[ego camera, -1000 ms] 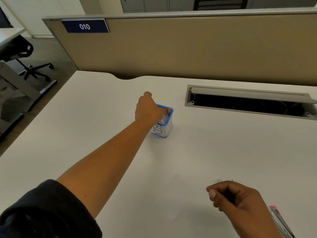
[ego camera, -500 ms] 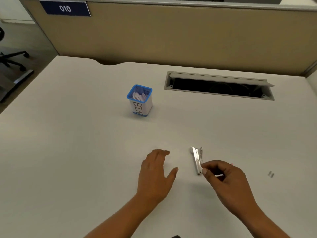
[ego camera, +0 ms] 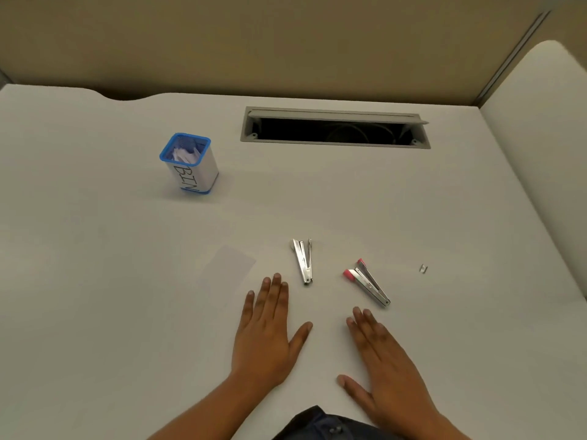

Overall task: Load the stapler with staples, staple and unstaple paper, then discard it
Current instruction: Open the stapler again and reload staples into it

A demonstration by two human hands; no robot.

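Both my left hand (ego camera: 266, 336) and right hand (ego camera: 386, 363) lie flat, open and empty near the desk's (ego camera: 95, 296) front edge, and the pink-tipped stapler (ego camera: 367, 282) lies just beyond my right fingertips, nearer that hand, its long axis slanting toward the far-left corner.

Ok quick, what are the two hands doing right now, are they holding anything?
Left hand: open, flat on the desk, holding nothing.
Right hand: open, flat on the desk, holding nothing.
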